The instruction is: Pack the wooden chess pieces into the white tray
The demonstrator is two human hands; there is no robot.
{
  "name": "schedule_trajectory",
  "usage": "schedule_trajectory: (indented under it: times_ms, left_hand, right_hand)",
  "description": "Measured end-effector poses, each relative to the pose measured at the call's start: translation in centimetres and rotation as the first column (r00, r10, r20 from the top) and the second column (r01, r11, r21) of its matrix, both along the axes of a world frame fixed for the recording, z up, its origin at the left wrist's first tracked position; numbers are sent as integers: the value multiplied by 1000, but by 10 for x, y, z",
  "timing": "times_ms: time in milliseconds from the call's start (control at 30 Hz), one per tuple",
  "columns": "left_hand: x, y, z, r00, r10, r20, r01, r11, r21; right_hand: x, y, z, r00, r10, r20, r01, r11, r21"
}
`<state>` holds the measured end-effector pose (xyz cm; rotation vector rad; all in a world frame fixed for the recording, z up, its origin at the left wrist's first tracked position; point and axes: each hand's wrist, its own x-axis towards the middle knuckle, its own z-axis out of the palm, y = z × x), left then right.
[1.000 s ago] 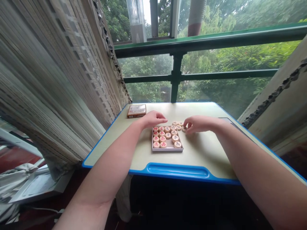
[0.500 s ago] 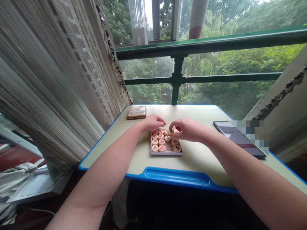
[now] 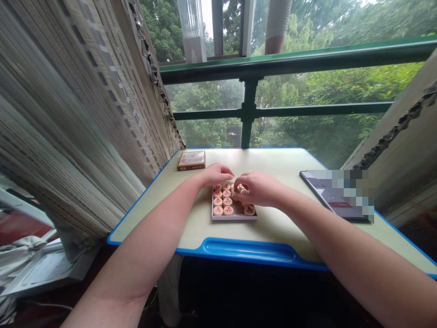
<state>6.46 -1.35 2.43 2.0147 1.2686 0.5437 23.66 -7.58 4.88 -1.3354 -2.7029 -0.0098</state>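
Note:
A shallow grey tray (image 3: 233,217) lies in the middle of a pale table (image 3: 273,228) with a blue rim. Several round wooden chess pieces (image 3: 222,205) with red or black characters lie inside it. My left hand (image 3: 215,174) rests at the tray's far left corner, fingers curled down onto the pieces. My right hand (image 3: 260,188) hovers over the tray's right half, fingers pinched together on a wooden piece (image 3: 240,188). It hides the pieces beneath it.
A brown box lid (image 3: 191,160) lies at the table's far left. A dark phone (image 3: 333,196) lies flat at the right. A woven blind (image 3: 85,114) hangs close on the left. A green window frame (image 3: 249,109) stands behind the table.
My right hand has moved left from the table beside the tray to over the tray, carrying a piece. The loose pieces outside the tray are no longer visible. My left hand stayed put.

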Motion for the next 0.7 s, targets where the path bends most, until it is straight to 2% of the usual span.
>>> schedule_trajectory:
  times_ms: [300,700]
  left_hand:
    - [-1,4,-6,1000,0,22,-1,1000,5]
    - [-2,4,-5,998,11,-61,-8,999,50]
  right_hand:
    - [0,-1,2,1000,-6,11,6,1000,10]
    - [-2,-2,-2,1000,0,11,0,1000,10]
